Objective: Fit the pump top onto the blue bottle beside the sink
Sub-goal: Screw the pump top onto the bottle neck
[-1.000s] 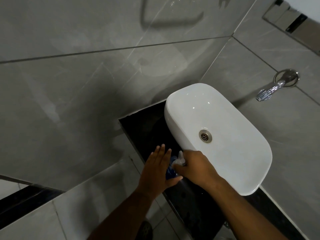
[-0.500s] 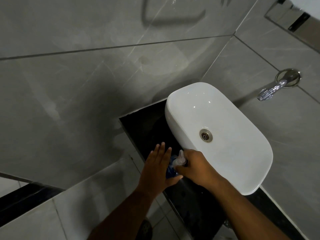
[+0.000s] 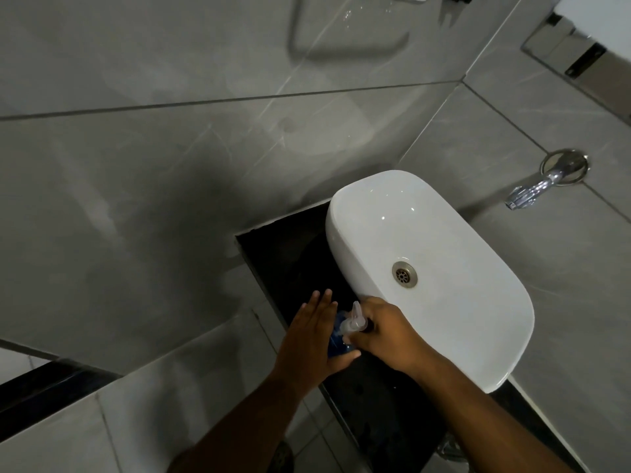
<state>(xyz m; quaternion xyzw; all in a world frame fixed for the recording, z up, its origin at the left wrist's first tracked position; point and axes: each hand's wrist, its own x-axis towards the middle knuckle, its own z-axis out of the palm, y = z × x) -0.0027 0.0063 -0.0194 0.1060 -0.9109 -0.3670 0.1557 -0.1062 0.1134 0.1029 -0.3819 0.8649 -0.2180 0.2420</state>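
Two bare hands meet over a blue bottle (image 3: 336, 343) standing on the black countertop (image 3: 290, 254) just beside the left wall of a white basin (image 3: 444, 268), seen from the head camera. Only a sliver of the bottle's translucent blue body shows between the hands, topped by a pale, clear pump top (image 3: 353, 319) whose nozzle points up and away from the viewer. The left hand (image 3: 312, 339) cups the bottle's side, fingers straight and together, thumb wrapped under the near face. The right hand (image 3: 382, 331) is curled closed around the pump's collar, knuckles raised, wrist crossing the basin's rim. A chrome tap (image 3: 532, 191) juts from the grey-tiled wall (image 3: 170, 165) beyond the basin.
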